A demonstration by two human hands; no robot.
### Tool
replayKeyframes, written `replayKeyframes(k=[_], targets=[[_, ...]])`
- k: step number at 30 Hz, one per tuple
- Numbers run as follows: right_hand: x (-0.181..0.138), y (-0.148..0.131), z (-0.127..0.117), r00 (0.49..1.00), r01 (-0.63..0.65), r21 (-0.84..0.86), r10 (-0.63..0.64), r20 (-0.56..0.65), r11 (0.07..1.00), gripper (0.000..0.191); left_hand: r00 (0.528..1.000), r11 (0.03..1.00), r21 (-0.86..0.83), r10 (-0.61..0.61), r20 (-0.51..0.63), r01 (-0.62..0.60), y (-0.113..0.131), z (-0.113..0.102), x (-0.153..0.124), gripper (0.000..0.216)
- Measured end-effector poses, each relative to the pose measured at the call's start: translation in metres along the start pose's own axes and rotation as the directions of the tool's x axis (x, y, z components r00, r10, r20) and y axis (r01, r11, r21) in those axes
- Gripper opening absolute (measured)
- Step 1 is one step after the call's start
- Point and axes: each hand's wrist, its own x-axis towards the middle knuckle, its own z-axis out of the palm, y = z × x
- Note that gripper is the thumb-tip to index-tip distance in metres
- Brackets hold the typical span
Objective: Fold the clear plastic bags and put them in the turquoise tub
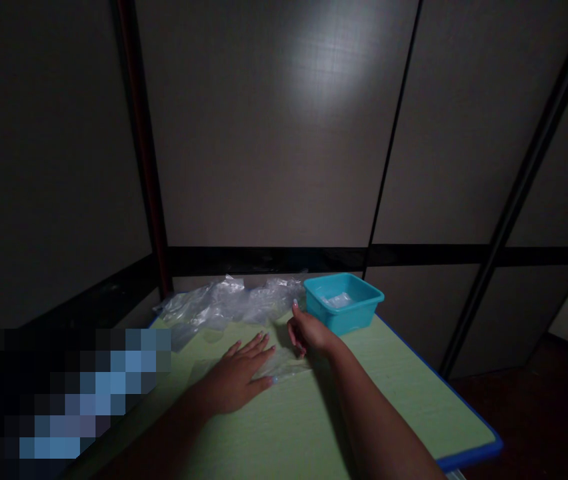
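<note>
My left hand (238, 379) lies flat with its fingers spread, pressing on a clear plastic bag (288, 363) laid on the table. Part of that bag is hidden under the palm. Just to the right, my right hand (311, 332) is held over the far right end of the bag. Its thumb points up, away from the loosely curled fingers, and nothing shows between them. Behind both hands spreads a crumpled heap of clear plastic bags (234, 301). Close beyond my right hand stands a turquoise plastic basin (348, 321) holding some folded clear plastic (339, 300).
The light green table (389, 393) has a blue edge (469, 457) that ends at the right front. Dark-trimmed grey cabinet panels (274, 160) rise right behind it. A pixelated patch (97, 400) covers the lower left.
</note>
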Motion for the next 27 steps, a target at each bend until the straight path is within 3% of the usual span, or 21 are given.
replayKeyframes(k=[3,5,9,17,24,27], targets=[[0.004,-0.001,0.009,0.997,0.057,0.222,-0.066,0.035,0.973,0.078,1.000,1.000,0.005,0.000,0.001,0.000,0.000,0.000,0.001,0.055],[0.007,0.002,0.014,0.993,0.021,0.293,-0.053,0.102,0.956,0.079,1.000,1.000,0.002,0.002,0.003,-0.002,0.001,0.000,0.001,0.055],[0.011,0.009,0.015,0.986,-0.067,0.206,0.032,0.166,0.976,0.080,1.000,1.000,-0.008,0.001,0.008,-0.001,0.001,-0.001,0.002,0.054],[0.007,0.014,-0.001,0.998,-0.063,0.032,0.063,0.015,0.997,0.077,1.000,1.000,-0.001,-0.007,0.014,0.007,-0.001,0.000,0.001,0.055],[0.005,0.007,0.002,0.997,-0.080,-0.060,0.080,-0.010,0.995,0.076,0.993,0.994,0.105,0.014,-0.116,-0.001,0.012,-0.010,-0.001,0.054],[0.003,0.005,0.003,0.998,-0.064,-0.063,0.064,-0.012,0.996,0.076,0.992,0.995,0.094,0.056,-0.111,-0.045,0.021,-0.012,0.001,0.055]])
